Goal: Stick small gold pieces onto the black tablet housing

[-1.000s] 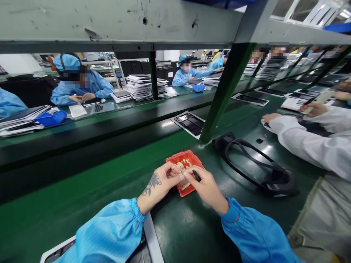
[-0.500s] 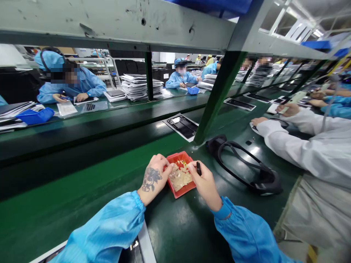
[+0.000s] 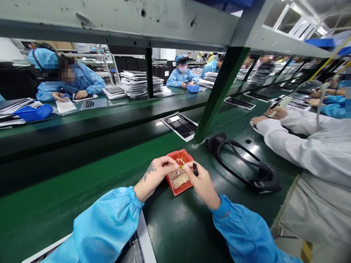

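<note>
My left hand and right hand (which also grips a black tool) pinch one small yellow piece between their fingertips, just above the red tray.

Bright blue elastic-cuffed sleeves cover both arms; the left hand bears a dark tattoo.

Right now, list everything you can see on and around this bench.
tray: one, red, on the green bench between both hands
small parts: many, tan, inside the tray
strap loop: one, black, right of the tray
flat panel: one, black on white, beyond the tray
paper stacks: several, white, far bench
bin: one, blue, far left
white sleeve: a co-worker's, right
left hand: pinching a small yellow piece over the tray
right hand: holding a black tool
</note>
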### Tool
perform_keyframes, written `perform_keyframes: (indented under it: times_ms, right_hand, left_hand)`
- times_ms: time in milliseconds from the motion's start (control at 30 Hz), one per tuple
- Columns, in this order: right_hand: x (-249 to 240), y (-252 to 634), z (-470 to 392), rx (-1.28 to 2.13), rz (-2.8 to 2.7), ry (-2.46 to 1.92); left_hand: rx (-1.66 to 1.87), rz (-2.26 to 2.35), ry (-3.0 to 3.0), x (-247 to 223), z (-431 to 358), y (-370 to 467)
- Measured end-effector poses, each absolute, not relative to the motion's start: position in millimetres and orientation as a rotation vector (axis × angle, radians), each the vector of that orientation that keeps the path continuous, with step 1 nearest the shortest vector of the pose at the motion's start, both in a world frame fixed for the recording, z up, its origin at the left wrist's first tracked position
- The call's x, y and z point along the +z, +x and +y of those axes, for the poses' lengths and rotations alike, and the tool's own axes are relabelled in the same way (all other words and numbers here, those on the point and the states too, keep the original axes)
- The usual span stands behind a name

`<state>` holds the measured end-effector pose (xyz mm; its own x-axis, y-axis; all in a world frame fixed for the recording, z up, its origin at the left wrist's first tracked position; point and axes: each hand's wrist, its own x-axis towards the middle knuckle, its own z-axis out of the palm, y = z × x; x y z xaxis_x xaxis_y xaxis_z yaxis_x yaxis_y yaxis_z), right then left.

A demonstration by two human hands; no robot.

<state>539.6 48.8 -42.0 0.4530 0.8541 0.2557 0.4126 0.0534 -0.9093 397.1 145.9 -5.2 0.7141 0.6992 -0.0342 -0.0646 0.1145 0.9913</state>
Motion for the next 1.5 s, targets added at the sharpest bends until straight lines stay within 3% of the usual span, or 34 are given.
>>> perform_keyframes:
  times_ms: [767, 1100, 1500]
  right_hand:
    - [-38, 537, 47, 0.454, -1.23, -1.562]
    - [-34, 538, 45, 0.532, -1.261, -1.52]
    - [-42, 542, 46, 0.392, -1.31, -1.595]
  left_hand:
    - [0.658, 0.626, 1.703, -4, 141, 397]
    - [0.633, 0.595, 1.67, -11, 145, 394]
    - [0.596, 0.637, 1.395, -15, 141, 391]
